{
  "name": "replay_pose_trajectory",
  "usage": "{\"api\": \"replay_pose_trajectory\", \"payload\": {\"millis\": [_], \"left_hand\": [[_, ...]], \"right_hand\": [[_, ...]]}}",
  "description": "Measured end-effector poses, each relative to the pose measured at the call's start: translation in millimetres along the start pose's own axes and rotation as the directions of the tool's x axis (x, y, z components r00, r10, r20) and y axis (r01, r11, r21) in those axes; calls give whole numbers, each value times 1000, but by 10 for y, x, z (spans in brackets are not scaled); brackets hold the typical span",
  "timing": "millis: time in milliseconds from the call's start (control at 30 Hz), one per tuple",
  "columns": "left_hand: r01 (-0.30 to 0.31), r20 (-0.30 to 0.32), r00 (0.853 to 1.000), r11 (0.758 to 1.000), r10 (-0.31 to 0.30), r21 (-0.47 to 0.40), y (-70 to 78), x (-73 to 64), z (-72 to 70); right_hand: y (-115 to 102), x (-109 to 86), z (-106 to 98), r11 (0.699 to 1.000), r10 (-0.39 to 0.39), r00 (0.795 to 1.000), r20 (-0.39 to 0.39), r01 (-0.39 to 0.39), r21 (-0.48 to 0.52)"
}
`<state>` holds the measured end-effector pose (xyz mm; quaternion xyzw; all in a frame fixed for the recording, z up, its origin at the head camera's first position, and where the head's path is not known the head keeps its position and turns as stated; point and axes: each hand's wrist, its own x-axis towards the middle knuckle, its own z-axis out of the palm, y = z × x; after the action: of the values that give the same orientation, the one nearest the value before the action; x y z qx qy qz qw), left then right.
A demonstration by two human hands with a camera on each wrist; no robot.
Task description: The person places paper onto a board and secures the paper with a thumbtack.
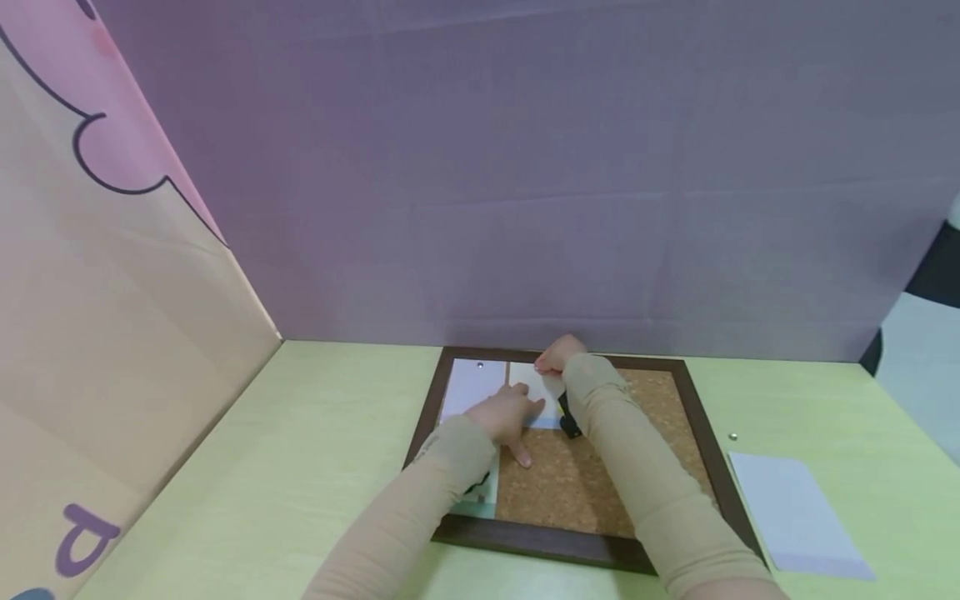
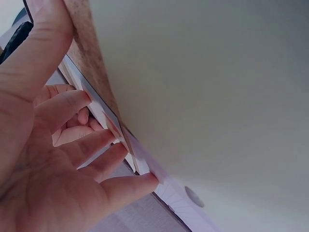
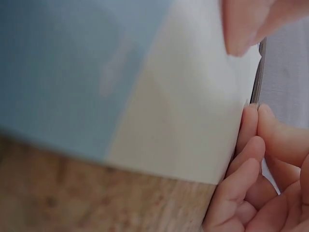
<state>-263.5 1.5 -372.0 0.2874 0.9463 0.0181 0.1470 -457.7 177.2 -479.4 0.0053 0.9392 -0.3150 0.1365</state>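
Observation:
A corkboard [image 1: 570,483] in a dark brown frame lies on the table. My left hand [image 1: 504,414] rests with spread fingers across a white card [image 1: 551,419] at the board's top and the card [image 1: 467,385] left of it, which bears a silver thumbtack [image 1: 480,365]. At the middle card's upper edge is my right hand [image 1: 561,354], fingers curled. In the right wrist view, its thumb and fingertip [image 3: 251,118] pinch what looks like a thumbtack, mostly hidden, beside the cream and blue card [image 3: 183,116]. Another card [image 1: 489,492] shows below my left forearm.
Right of the board, a white card or stack of cards [image 1: 795,512] lies on the pale green table [image 1: 337,442]. A loose thumbtack [image 1: 733,437] sits just above it. A purple-grey cloth backdrop [image 1: 540,208] rises behind the board.

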Motion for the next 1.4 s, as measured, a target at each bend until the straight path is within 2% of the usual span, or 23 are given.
{"api": "replay_pose_trajectory", "payload": {"millis": [67,100,167,233,267,367,433,500,533,600,667,767,867,1300,1400], "left_hand": [[0,4,1000,1000,0,-3,3,-1,-4],[1,5,1000,1000,-1,-5,4,0,-5],[4,10,1000,1000,-4,-9,8,-1,-8],[10,16,1000,1000,-10,-16,10,-1,-9],[13,17,1000,1000,-13,-19,11,0,-10],[18,22,1000,999,-17,-30,13,0,-14],[18,23,1000,999,-18,-33,14,-2,-17],[19,24,1000,999,-18,-38,12,-3,-16],[18,23,1000,999,-18,-39,10,-3,-17],[19,20,1000,999,-18,-39,7,-5,-18],[22,17,1000,999,-21,-47,5,-8,-20],[24,14,1000,998,-23,-59,5,-11,-21],[23,17,1000,997,-21,-72,8,-8,-12],[5,-4,1000,999,-5,-44,14,8,-11],[5,-2,1000,999,-5,-46,16,7,-13]], "right_hand": [[140,210,41,1000,15,1000,-8,-15,-23],[136,181,30,999,14,1000,-8,-14,-34],[-16,-45,-45,998,48,999,-14,-49,-48],[-275,-438,-156,996,76,997,-11,-76,-38],[-373,-574,-198,995,93,996,-9,-93,-31],[-549,-843,-250,996,92,996,-17,-93,-15],[-388,-636,-200,998,57,998,9,-57,6],[-309,-494,-168,998,64,998,27,-64,9],[-313,-490,-168,998,64,998,29,-64,6],[-327,-452,-176,994,113,993,24,-114,6],[-546,-716,-236,986,169,986,-2,-169,-2],[-697,-982,-303,987,157,987,-17,-158,-18],[-751,-1118,-330,990,129,991,-21,-130,-56],[-788,-1155,-325,973,103,990,-94,-120,-196],[-790,-1160,-328,975,118,989,-94,-134,-179]]}}
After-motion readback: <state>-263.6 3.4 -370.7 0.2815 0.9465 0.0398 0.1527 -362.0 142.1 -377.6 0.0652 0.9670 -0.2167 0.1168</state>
